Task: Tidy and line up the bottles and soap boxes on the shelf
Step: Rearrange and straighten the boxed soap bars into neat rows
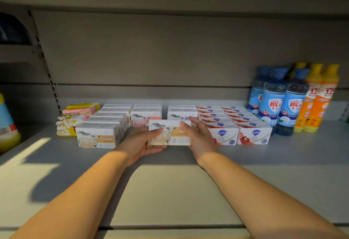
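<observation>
Gripping box (170, 136): left hand (139, 144), right hand (200, 138)

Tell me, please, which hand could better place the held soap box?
Probably the left hand: it holds the soap box from beneath, and the matching orange-label row lies on its side.

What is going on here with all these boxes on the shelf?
A person is tidying a shelf. Their left hand and right hand hold one sheep soap box between a full row of sheep boxes and the red-and-white boxes. Blue bottles and orange bottles stand at the right.
</observation>
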The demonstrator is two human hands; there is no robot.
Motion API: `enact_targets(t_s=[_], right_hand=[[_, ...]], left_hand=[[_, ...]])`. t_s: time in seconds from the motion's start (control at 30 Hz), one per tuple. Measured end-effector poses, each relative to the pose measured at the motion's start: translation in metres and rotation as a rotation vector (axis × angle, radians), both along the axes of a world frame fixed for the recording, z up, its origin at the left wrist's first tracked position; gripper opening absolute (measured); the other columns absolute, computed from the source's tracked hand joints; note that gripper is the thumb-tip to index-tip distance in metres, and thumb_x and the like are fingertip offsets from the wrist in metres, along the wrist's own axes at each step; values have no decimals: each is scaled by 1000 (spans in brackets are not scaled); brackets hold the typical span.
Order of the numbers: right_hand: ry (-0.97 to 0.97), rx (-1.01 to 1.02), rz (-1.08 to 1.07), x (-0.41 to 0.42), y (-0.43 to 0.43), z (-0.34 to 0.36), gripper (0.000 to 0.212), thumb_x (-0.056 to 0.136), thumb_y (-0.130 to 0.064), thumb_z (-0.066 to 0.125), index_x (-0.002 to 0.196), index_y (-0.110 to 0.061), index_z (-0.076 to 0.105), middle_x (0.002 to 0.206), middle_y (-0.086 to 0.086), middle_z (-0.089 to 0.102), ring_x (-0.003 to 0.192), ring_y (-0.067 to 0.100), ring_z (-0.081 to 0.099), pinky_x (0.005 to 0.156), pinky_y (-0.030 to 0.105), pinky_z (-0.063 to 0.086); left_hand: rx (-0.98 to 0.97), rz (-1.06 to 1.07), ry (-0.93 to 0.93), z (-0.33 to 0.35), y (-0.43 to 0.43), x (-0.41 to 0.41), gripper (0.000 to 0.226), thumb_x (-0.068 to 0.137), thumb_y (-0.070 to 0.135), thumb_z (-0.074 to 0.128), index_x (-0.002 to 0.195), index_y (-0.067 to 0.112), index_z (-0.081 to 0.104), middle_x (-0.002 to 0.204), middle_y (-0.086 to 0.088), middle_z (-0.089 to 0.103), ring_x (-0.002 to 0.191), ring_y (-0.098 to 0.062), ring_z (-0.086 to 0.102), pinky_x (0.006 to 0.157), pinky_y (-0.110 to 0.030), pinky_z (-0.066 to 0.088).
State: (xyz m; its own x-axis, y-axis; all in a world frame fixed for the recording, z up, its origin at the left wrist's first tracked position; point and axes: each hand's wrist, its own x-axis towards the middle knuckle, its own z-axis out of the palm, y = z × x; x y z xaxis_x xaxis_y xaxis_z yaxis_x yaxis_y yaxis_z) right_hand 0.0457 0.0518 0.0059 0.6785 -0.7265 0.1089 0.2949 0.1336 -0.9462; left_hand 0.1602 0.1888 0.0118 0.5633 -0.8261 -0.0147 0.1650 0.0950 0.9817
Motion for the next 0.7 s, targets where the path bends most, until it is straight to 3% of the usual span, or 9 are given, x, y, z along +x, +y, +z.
enact_targets(t_s=[0.1,0.2,0.3,0.4,0.47,0.57,0.63,0.7], right_hand=[[-38,110,179,-5,-3,7,21,86,-23,65,107,-21,60,106,5,69,98,19,67,91,41,52],[-8,125,429,-9,-7,13,23,88,-24,61,109,-15,62,108,8,70,96,21,68,79,40,57],[31,117,426,-7,-7,8,28,86,-14,64,113,-12,59,110,8,69,96,21,68,71,36,59],[-17,54,371,-6,-8,6,35,83,-3,65,116,-11,56,105,6,69,96,22,67,75,36,58],[-46,-87,316,-5,-9,4,43,79,2,68,117,-13,55,105,4,70,100,22,66,84,41,55],[-95,-292,226,-5,-5,4,49,73,7,73,114,-14,56,111,5,68,105,23,63,93,41,50],[-103,-477,156,-6,-1,4,51,69,7,74,105,-25,59,110,-1,66,107,19,61,93,36,49],[-112,-876,63,-11,3,8,48,68,8,70,100,-27,63,108,-7,59,105,11,55,92,25,44]], left_hand=[[-58,44,39,1,1,2,43,72,30,68,110,10,64,105,-13,72,93,-26,70,71,-31,59],[-130,104,72,4,0,2,36,73,32,67,102,10,67,101,-10,73,90,-20,71,67,-29,58],[-125,148,15,3,-2,-1,37,73,38,65,97,11,68,98,-9,74,88,-19,71,66,-28,58],[-88,160,-23,4,-5,-2,39,87,45,54,106,13,65,104,-8,72,96,-20,70,69,-30,58],[-70,129,-12,5,-5,-2,45,95,50,39,114,16,61,109,-8,71,101,-20,68,73,-32,58],[-44,48,107,6,-2,2,63,90,65,23,123,21,55,117,-12,67,108,-27,65,86,-37,55],[-78,-10,226,8,1,2,63,88,67,25,125,25,54,120,-15,65,109,-33,63,87,-38,55],[-139,-8,323,10,4,-1,48,90,56,41,126,27,55,122,-16,64,104,-34,65,79,-38,58]])
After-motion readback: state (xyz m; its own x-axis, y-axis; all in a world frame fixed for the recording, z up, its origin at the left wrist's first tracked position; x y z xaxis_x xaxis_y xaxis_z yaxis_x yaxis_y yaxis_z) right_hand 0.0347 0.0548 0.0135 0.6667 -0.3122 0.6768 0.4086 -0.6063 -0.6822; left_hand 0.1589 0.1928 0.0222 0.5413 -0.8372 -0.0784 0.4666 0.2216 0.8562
